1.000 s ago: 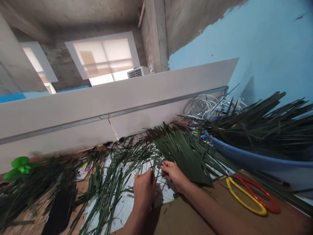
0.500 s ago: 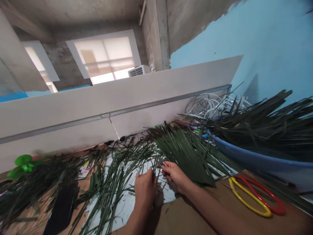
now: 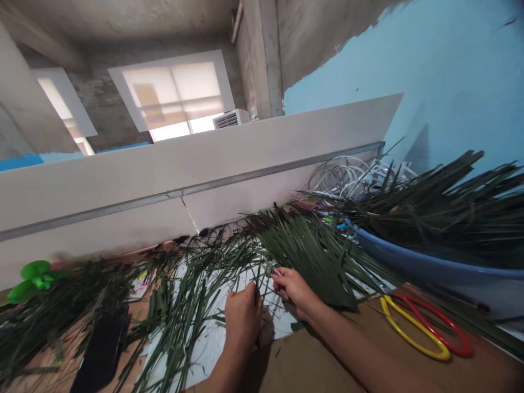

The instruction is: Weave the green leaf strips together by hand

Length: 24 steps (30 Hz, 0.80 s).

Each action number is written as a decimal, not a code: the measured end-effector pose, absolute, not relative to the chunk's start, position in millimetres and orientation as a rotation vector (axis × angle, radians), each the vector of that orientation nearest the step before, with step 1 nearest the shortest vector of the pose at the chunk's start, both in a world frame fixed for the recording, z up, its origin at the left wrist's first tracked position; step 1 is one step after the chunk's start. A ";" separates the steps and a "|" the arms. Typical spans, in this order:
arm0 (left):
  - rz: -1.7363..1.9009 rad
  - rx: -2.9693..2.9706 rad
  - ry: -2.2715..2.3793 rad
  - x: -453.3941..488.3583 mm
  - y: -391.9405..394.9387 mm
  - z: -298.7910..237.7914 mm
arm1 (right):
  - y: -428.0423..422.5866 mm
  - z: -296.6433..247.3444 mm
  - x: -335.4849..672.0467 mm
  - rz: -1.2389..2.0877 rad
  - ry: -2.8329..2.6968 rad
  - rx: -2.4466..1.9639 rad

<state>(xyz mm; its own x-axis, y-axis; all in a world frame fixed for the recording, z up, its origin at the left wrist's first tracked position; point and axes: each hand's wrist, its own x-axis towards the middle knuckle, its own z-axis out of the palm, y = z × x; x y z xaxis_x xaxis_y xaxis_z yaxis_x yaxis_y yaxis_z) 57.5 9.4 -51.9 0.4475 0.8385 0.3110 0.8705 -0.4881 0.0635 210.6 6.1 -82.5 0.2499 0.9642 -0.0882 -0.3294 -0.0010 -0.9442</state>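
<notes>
My left hand (image 3: 242, 316) is curled closed on thin green leaf strips (image 3: 192, 305) that lie scattered over white paper (image 3: 213, 349). Just to its right, my right hand (image 3: 292, 289) pinches the near ends of a flat fan of dark green leaf strips (image 3: 311, 256). The two hands are almost touching at the fingertips. What exactly sits between the fingers is too small to make out beyond the strips.
A blue basin (image 3: 434, 267) full of long leaf strips stands at the right. Yellow and red rings (image 3: 421, 330) lie on the brown tabletop (image 3: 327, 365). White hoops (image 3: 352, 174) lean at the back. A black flat object (image 3: 100, 352) and a green plastic piece (image 3: 30, 275) sit at left, before a white partition (image 3: 164, 174).
Both hands stay in nearly the same spot; the right hand's fingers have shifted slightly on the strip ends. The view has wobbled a little.
</notes>
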 end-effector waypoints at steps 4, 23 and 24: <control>-0.472 -2.604 -1.516 57.4 9.6 -52.2 | 6.6 -82.3 211.2 1.140 -0.736 -1.141; -1.677 -2.972 -1.860 49.8 28.5 -61.1 | 4.5 -71.1 233.6 0.750 -1.007 -1.312; -1.783 -2.981 -1.853 50.3 29.2 -61.2 | 1.6 -68.6 229.1 0.768 -1.033 -1.296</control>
<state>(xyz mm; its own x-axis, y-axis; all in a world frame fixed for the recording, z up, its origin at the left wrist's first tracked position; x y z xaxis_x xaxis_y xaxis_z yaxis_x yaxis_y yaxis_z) 50.3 29.2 -61.2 0.2749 0.9292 0.2469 0.2825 -0.3236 0.9030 229.1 1.6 -68.6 0.3773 0.9097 0.1735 0.0961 0.1479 -0.9843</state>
